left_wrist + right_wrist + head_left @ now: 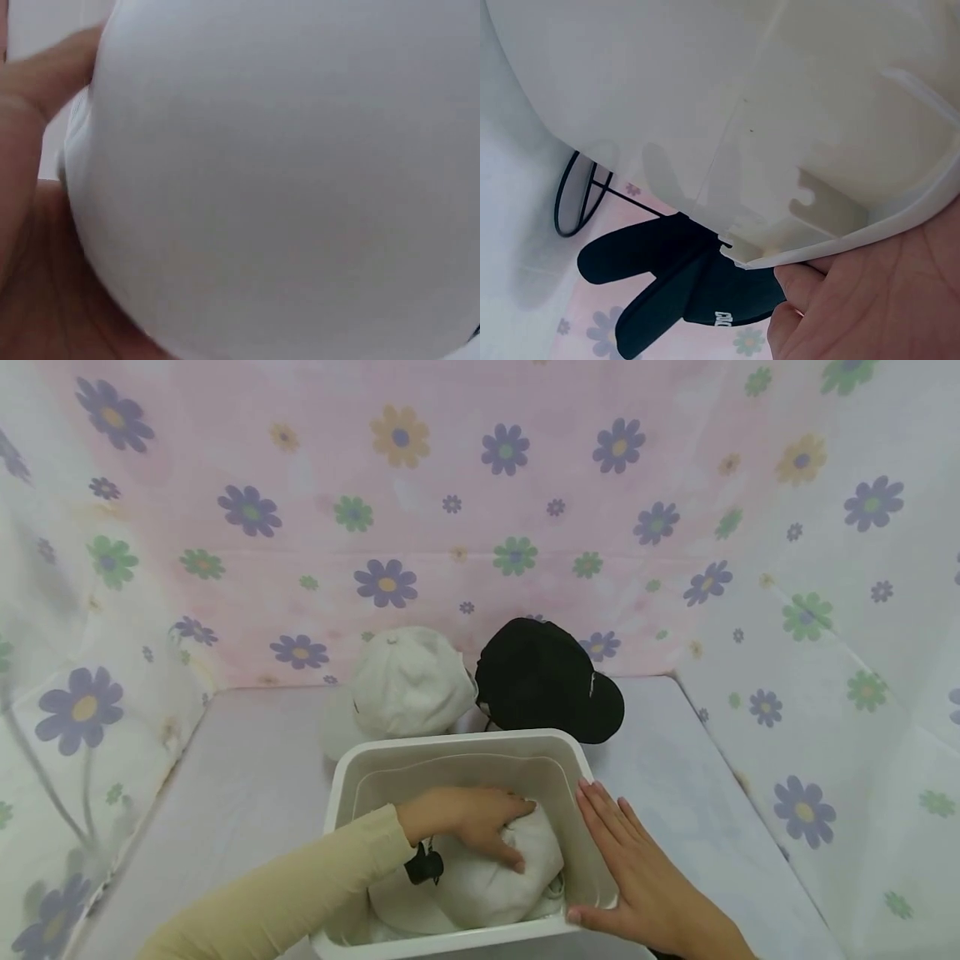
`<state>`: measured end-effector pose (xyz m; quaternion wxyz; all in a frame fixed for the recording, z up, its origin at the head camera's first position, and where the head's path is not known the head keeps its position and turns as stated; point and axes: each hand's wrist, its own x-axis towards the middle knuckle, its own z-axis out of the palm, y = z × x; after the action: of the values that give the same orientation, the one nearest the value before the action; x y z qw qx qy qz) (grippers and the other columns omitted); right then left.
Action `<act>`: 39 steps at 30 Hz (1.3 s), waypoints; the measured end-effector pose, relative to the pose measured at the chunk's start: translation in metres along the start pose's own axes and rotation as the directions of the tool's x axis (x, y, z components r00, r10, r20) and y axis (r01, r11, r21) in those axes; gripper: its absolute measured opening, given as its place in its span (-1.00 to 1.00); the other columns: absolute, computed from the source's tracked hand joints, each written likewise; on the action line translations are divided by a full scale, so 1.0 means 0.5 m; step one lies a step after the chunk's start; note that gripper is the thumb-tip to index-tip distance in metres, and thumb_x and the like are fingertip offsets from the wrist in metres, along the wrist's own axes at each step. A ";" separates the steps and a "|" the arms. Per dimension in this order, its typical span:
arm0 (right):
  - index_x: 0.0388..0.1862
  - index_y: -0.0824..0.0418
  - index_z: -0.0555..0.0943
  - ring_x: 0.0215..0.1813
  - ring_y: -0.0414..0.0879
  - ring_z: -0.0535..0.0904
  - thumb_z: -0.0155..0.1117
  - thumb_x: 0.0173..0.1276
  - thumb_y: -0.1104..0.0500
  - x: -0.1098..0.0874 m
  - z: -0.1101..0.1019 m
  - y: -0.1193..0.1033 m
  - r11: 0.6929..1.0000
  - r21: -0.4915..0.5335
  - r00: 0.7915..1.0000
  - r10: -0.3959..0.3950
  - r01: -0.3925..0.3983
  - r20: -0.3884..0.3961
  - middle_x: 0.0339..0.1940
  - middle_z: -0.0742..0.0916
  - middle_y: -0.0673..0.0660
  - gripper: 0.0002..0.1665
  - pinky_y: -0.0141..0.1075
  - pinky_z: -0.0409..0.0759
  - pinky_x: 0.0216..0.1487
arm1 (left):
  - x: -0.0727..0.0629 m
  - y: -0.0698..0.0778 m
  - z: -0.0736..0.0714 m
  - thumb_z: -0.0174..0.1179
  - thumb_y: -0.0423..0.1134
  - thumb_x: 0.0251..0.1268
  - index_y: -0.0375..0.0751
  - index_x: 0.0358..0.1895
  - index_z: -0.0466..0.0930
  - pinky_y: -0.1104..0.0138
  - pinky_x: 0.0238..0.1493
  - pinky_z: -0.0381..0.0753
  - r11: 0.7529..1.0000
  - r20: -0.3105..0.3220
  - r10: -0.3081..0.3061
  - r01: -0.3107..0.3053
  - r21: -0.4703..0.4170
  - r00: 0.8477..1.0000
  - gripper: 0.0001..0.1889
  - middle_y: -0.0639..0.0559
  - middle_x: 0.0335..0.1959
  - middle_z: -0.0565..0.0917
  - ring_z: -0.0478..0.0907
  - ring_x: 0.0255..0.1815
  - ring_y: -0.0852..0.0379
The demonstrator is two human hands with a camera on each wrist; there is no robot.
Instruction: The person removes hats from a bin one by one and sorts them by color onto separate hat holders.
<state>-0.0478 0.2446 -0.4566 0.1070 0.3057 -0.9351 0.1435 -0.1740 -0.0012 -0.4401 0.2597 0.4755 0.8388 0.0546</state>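
Note:
A white plastic bin (453, 742) stands at the front of the table. Inside it lies a white cap (498, 889), its brim toward the left. My left hand (480, 822) reaches in from the left and grips the rounded crown with thumb and fingers spread over it. In the left wrist view the white cap (285, 180) fills most of the picture, beside the thumb and palm. My right hand (641, 877) rests along the bin's right side, fingers straight, fingertips at the rim. In the right wrist view its palm (877, 292) lies against the bin's rim (840, 244).
Behind the bin are a second white cap (412, 681) and a black cap (540, 681), side by side. The right wrist view shows the black cap by a black wire stand (585, 195). Flower-patterned cloth walls (450, 468) enclose the white table (247, 760) on the back and sides.

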 end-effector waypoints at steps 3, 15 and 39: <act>0.64 0.37 0.02 0.70 0.06 -0.10 0.23 0.23 -0.55 0.001 0.000 0.000 1.000 -0.002 1.000 0.001 -0.001 -0.002 0.66 0.16 0.32 0.38 -0.32 -0.44 0.63 | 0.003 -0.011 -0.005 0.26 0.24 0.33 -0.17 0.48 0.38 0.21 0.51 0.27 1.000 0.034 -0.022 0.021 0.003 0.999 -0.21 -0.10 0.43 0.48 0.35 0.48 -0.01; 0.64 0.36 0.03 0.70 0.03 -0.10 0.27 0.21 -0.54 0.005 -0.002 -0.003 1.000 0.005 1.000 0.013 -0.013 0.001 0.66 0.16 0.31 0.39 -0.34 -0.43 0.63 | -0.002 -0.024 -0.021 0.29 0.05 0.40 -0.21 0.21 0.65 0.40 0.11 0.56 0.997 0.044 0.058 -0.056 -0.052 0.997 -0.51 0.02 0.01 0.73 0.63 0.01 0.20; 0.65 0.33 0.02 0.70 0.02 -0.09 0.30 0.18 -0.53 0.006 0.003 -0.001 0.998 0.044 0.999 0.037 -0.037 -0.004 0.66 0.16 0.29 0.40 -0.32 -0.41 0.64 | -0.014 -0.037 -0.039 0.13 -0.04 0.55 -0.16 0.38 0.49 0.46 0.04 0.51 0.941 -0.132 0.257 -0.279 -0.192 0.957 -0.53 0.12 -0.11 0.65 0.52 -0.11 0.32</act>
<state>-0.0498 0.2421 -0.4570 0.0999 0.2902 -0.9370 0.1668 -0.1948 -0.0140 -0.4270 0.2540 0.5518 0.7682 0.2021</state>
